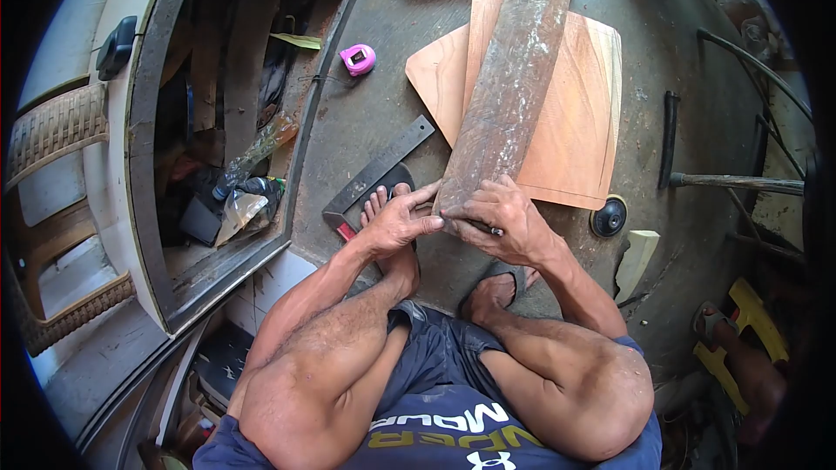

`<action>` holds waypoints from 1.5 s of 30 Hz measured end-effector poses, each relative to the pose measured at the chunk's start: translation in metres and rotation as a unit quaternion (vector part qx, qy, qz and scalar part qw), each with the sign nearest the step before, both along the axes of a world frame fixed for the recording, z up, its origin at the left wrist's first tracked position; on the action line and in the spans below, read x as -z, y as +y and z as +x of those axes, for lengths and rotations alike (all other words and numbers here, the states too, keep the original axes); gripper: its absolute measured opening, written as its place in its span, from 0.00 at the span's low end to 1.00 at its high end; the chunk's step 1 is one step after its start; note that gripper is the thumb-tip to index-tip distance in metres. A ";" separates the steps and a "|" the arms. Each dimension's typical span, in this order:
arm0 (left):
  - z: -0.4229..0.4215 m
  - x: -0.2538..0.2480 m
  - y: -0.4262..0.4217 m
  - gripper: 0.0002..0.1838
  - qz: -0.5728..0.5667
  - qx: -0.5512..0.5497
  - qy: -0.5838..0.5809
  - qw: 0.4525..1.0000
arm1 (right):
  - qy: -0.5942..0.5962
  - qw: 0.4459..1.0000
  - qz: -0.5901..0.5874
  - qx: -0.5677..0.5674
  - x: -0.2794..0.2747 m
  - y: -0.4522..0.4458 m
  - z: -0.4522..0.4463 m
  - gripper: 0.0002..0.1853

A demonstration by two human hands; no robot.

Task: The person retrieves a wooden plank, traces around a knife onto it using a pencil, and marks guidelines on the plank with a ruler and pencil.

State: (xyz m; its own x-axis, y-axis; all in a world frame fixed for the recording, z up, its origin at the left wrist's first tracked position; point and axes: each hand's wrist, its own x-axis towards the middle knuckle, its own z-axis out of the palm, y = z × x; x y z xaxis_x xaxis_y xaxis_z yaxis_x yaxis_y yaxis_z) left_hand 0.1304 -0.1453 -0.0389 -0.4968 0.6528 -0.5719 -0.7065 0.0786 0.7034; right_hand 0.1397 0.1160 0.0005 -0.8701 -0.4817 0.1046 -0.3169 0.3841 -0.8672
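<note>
A long weathered wooden plank runs away from me, its near end between my hands. My left hand grips the plank's near left corner between thumb and fingers. Closed over the near end, my right hand holds a thin pencil-like stick, mostly hidden by the fingers. Under the plank lie smooth reddish boards with cut corners. A metal try square rests on the floor by my left foot.
A pink tape measure lies near an open cabinet frame full of scraps. To the right are a round black disc, a pale wood offcut and a dark bar. Another person's foot shows at lower right.
</note>
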 end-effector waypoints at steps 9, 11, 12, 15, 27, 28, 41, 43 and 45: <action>-0.006 -0.003 -0.001 0.46 -0.012 0.036 0.006 0.999 | -0.019 0.999 0.023 -0.031 -0.005 0.003 -0.002 0.09; -0.006 -0.006 -0.002 0.46 -0.027 0.045 0.006 0.999 | -0.015 0.999 0.029 -0.035 -0.006 0.003 -0.002 0.09; -0.007 -0.008 -0.001 0.45 -0.042 0.053 0.008 0.998 | -0.019 0.999 0.023 -0.028 -0.006 0.002 -0.002 0.09; -0.009 -0.007 -0.004 0.45 -0.040 0.074 0.012 0.996 | -0.019 0.999 0.023 -0.031 -0.007 0.004 -0.002 0.08; -0.009 -0.012 -0.003 0.43 -0.048 0.077 0.026 0.996 | -0.022 0.994 0.070 -0.083 -0.008 0.007 -0.003 0.11; -0.009 -0.012 -0.002 0.43 -0.048 0.077 0.027 0.996 | -0.042 0.990 0.081 -0.111 -0.010 0.009 -0.006 0.11; -0.012 -0.011 -0.003 0.42 -0.062 0.102 0.039 0.992 | -0.084 0.985 0.071 -0.132 -0.017 0.012 -0.015 0.11; -0.010 -0.009 -0.004 0.42 -0.061 0.099 0.046 0.992 | -0.081 0.984 0.085 -0.134 -0.018 0.013 -0.015 0.11; -0.011 -0.016 -0.002 0.43 -0.069 0.096 0.038 0.992 | -0.079 0.985 0.075 -0.134 -0.016 0.013 -0.015 0.10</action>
